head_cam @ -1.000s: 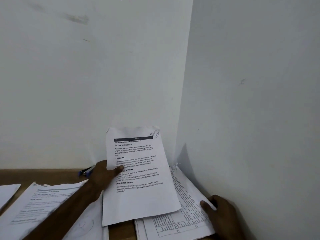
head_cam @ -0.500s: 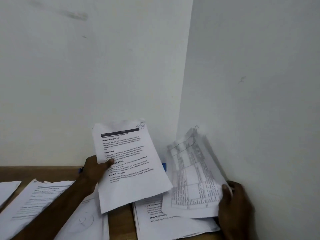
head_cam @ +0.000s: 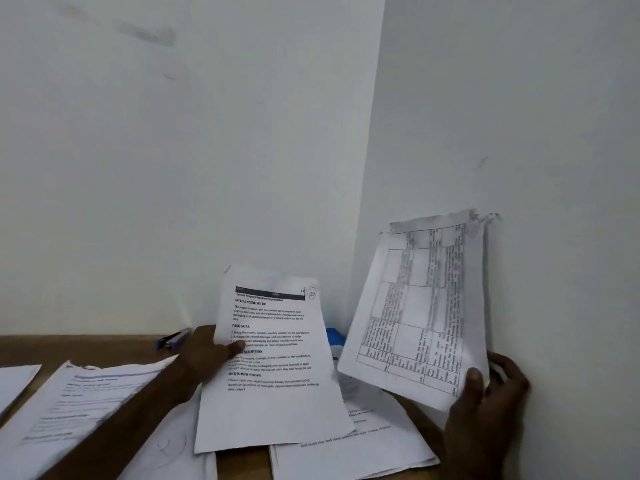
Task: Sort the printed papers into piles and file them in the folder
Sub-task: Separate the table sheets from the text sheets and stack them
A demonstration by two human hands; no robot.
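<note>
My left hand (head_cam: 207,355) pinches the left edge of a printed text sheet (head_cam: 273,368), thumb on its face, holding it tilted up above the table. Gripped at its lower right corner by my right hand (head_cam: 485,403), a sheet with a printed table (head_cam: 419,313) stands nearly upright against the right wall. Under both sheets a pile of printed papers (head_cam: 363,441) lies flat on the wooden table (head_cam: 69,348). Another pile of text pages (head_cam: 79,400) lies at the left. A blue corner, possibly the folder (head_cam: 335,336), peeks out behind the text sheet.
The table sits in a corner of two white walls, one straight ahead and one close on the right. A blue pen (head_cam: 173,339) lies by the back wall. Part of another white sheet (head_cam: 15,382) shows at the far left edge.
My right hand has lifted the table sheet off the right pile and raised it upright beside the wall. The left hand's text sheet shifted slightly left, then back right.
</note>
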